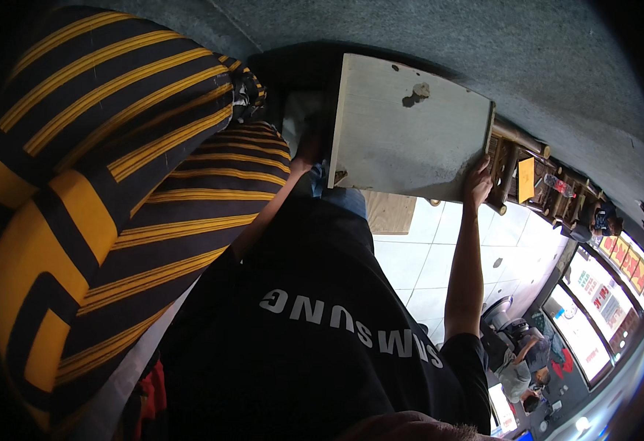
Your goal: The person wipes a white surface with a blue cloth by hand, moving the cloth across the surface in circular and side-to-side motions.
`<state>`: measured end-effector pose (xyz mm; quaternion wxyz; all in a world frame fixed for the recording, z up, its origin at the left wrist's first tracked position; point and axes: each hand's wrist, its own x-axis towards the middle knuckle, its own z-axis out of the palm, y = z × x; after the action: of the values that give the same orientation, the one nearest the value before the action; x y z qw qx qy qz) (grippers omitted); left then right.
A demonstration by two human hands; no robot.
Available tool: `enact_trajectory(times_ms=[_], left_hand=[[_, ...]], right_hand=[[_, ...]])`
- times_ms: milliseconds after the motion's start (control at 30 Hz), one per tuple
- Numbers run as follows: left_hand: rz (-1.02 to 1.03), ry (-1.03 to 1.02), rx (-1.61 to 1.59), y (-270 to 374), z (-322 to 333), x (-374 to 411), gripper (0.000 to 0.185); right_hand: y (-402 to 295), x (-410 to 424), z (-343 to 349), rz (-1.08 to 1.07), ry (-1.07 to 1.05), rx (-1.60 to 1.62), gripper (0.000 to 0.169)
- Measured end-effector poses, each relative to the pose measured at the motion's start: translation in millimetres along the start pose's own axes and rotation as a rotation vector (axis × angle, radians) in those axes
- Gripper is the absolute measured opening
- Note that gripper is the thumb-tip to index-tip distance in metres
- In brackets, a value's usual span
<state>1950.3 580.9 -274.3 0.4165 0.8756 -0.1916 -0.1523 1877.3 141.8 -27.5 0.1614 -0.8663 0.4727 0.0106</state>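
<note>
My right hand (478, 182) grips the near right corner of a pale, worn wooden panel (410, 132). The panel's surface has dark stains and a chipped patch, and a thin raised lip runs along its left edge. My left hand (306, 154) is in deep shadow just left of that lip. Its fingers are too dark to make out, and I cannot tell whether it touches the panel. A dark space lies behind the panel on the left.
Large black and yellow striped fabric bundles (178, 165) crowd my left side. A grey wall (520, 55) runs behind. Bamboo furniture (506, 165) carries a yellow-orange sheet (526, 179) and a plastic bottle (559, 186). A wooden board (391, 212) lies over white floor tiles (443, 253). Other people (520, 369) are at right.
</note>
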Motion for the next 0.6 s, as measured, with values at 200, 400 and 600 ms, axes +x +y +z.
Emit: enact_trajectory(times_ms=[200, 400, 600], left_hand=[[-0.467, 0.337, -0.646, 147.6, -107.5, 110.8, 0.063], [-0.357, 0.402, -0.45, 150.6, -129.7, 96.2, 0.061], [-0.463, 0.524, -0.509, 149.2, -85.4, 25.6, 0.063]], right_hand=[[8.5, -3.5, 5.1, 0.009, 0.037, 0.022, 0.082], [-13.7, -3.8, -2.8, -0.062, 0.005, 0.05, 0.082], [-5.0, -0.4, -1.4, -0.016, -0.017, 0.027, 0.081]])
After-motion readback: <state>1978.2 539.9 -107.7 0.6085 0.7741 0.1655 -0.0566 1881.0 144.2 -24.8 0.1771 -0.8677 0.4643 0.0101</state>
